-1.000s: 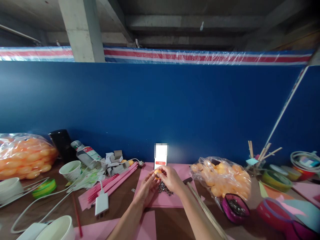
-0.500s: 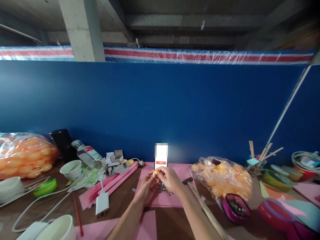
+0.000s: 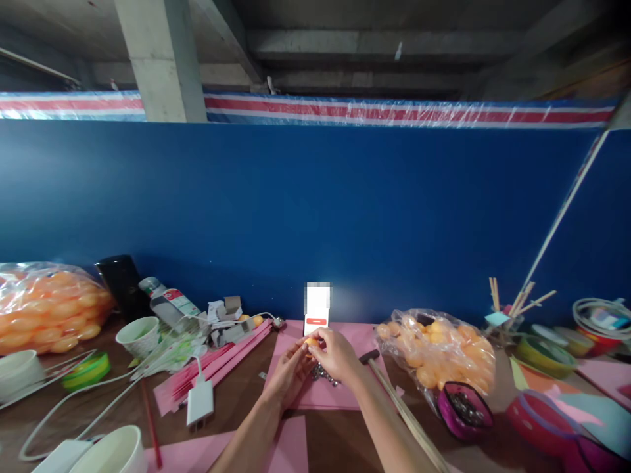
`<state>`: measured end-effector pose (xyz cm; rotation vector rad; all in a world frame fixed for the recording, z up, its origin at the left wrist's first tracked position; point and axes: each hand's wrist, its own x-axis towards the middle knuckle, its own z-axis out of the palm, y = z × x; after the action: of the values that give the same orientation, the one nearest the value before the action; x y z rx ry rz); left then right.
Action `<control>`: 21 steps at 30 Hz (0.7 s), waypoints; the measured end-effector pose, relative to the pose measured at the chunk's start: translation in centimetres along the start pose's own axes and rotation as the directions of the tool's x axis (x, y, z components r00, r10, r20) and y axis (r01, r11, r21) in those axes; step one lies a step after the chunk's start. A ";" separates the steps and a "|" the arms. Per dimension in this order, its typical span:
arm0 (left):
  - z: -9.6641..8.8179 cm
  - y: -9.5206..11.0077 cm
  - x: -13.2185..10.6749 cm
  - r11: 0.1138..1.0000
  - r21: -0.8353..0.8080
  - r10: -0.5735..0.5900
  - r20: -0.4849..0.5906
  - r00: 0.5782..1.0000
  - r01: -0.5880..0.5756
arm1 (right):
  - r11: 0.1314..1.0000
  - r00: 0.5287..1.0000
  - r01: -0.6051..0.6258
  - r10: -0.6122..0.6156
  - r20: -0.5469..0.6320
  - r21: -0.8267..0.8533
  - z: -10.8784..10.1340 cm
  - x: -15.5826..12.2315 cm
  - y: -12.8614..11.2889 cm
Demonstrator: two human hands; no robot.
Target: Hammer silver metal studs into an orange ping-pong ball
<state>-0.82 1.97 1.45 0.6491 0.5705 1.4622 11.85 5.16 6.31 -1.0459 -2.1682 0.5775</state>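
Both hands, left point(image 3: 288, 371) and right point(image 3: 338, 355), pinch the orange ball point(image 3: 310, 341) above the beads point(image 3: 323, 373); hold it gently, keep it steady.

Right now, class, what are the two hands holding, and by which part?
Both hands, left hand and right hand, pinch one small orange ball between their fingertips, at its sides, above the pink sheet.

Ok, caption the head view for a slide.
Both hands, left hand and right hand, pinch a small orange ball above a pink sheet.
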 end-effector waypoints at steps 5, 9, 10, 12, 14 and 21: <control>-0.2 0.0 0.0 1.000 -0.009 -0.016 -0.003 1.000 0.016 | 0.990 1.000 0.014 -0.016 0.012 0.138 -0.3 0.0 -0.1; -0.5 -0.2 0.1 0.999 -0.031 -0.031 -0.020 0.999 0.030 | 0.966 0.998 -0.009 -0.007 0.061 0.257 -0.6 0.0 -0.2; -0.5 -0.2 0.2 0.999 -0.034 -0.034 -0.020 0.999 0.033 | 0.962 0.997 -0.017 -0.003 0.072 0.271 -0.6 0.0 -0.2; -0.6 -0.2 0.2 0.999 -0.040 -0.036 -0.009 0.999 0.036 | 0.963 0.998 -0.012 -0.006 0.065 0.271 -0.6 0.0 -0.3; -0.6 -0.2 0.3 0.999 -0.044 -0.029 0.002 1.000 0.029 | 0.968 0.999 0.014 -0.024 0.037 0.250 -0.6 0.1 -0.3; -0.7 -0.3 0.2 1.000 -0.023 -0.003 0.012 1.000 0.003 | 0.971 1.000 0.012 -0.018 0.023 0.237 -0.3 0.0 -0.1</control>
<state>-1.08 2.18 0.72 0.6384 0.5450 1.4589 12.06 5.18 6.59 -0.8969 -2.0652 0.8246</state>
